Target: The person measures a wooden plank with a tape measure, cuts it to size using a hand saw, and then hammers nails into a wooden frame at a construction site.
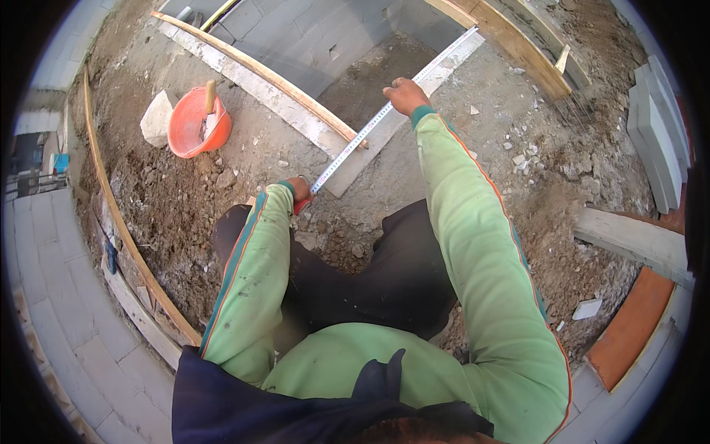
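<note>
Fingers (305, 191) of the left hand (298, 186) are curled closed around the red case (300, 205) of a tape measure, near the person's knees. The right hand (408, 97) lies over the middle of the white blade (342, 157), fingers bent inward; whether they pinch it, I cannot tell. The blade runs out past the end of a thin plank (274, 87) and along a pale ledge (452, 61), its far tip near a wide wooden board (521, 53). Beyond is a pit with gray block walls (296, 44). An orange bucket (183, 132) with a wooden handle (211, 96) sticking up stands at left, beside a white stone (154, 122). Gray slabs (654, 140) lean at far right.
</note>
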`<state>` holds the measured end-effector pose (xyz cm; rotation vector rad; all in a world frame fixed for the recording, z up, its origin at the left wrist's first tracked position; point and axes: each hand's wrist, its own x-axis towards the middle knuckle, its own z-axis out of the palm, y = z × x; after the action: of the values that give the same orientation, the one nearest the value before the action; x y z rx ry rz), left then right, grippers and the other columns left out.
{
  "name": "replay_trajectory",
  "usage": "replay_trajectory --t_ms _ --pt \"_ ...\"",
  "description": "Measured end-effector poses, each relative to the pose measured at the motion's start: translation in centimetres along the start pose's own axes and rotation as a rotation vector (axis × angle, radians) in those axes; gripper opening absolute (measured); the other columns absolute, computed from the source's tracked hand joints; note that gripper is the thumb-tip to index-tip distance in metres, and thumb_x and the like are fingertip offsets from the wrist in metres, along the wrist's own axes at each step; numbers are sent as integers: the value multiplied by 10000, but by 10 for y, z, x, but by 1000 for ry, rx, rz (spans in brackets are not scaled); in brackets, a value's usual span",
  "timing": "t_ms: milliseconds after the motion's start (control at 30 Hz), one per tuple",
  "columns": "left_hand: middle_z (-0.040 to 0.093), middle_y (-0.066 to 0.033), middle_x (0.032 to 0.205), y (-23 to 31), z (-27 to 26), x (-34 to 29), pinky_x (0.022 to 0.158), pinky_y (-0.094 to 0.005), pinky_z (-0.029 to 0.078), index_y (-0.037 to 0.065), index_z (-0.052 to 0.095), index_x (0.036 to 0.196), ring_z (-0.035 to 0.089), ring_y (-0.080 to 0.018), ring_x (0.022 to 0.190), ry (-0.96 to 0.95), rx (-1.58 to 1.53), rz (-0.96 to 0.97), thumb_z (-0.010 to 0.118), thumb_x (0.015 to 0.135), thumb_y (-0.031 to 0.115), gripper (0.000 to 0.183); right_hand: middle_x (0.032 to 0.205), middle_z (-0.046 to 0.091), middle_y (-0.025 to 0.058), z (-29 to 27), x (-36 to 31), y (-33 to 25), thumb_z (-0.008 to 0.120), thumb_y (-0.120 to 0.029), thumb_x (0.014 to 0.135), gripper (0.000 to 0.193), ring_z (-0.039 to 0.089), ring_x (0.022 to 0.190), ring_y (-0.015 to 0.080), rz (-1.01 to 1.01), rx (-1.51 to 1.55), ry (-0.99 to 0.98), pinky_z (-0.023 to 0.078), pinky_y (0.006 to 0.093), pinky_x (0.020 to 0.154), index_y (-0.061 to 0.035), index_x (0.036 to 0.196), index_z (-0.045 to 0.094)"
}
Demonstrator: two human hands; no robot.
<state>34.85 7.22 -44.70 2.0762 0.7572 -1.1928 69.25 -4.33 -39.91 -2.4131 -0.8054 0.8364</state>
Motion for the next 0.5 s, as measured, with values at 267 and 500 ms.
replay_trajectory --t_ms 267,500 --pt "702 -140 741 -16 6 12 529 -409 546 32 763 962 695 -244 596 -23 -10 -44 607 941 262 278 1399 588 237 1 -10 -17 630 -403 900 637 545 1320 371 7 31 -34 418 426 1112 26 1368 585" --pt "701 -147 776 -12 2 17 506 -428 575 17 744 989 693 -257 590 -61 -198 -93 597 956 250 277 1416 590 182 4 -4 -12 627 -419 905 584 547 1322 363 10 -14 -28 439 467 1092 -62 1367 607"
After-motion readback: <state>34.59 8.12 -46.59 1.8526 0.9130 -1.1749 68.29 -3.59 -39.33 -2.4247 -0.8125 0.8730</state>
